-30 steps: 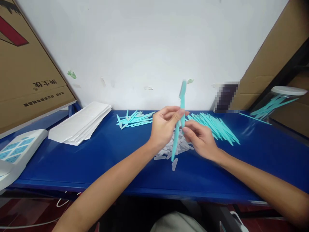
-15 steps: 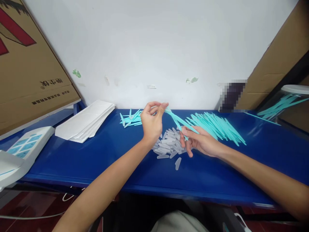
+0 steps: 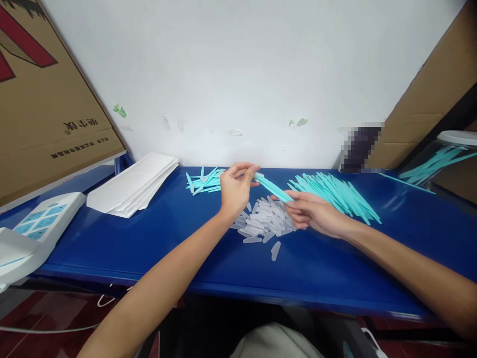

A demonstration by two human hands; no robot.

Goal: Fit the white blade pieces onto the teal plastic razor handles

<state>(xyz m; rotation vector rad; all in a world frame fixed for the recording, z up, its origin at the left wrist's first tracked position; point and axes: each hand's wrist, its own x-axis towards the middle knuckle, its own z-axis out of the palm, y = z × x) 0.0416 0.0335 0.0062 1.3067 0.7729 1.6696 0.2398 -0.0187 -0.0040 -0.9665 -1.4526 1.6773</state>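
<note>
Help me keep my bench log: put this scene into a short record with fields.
Surface: blue table
Left hand: holds one end of turquoise sticks, count unclear
Right hand: holds the other end
Centre: heap of pale pieces
Beyond left hand: smaller turquoise pile
Beyond right hand: larger turquoise pile
Farther left: white stack

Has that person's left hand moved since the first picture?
Yes. The left hand has moved left: its gap to the white stack on the table is narrower now.
</note>
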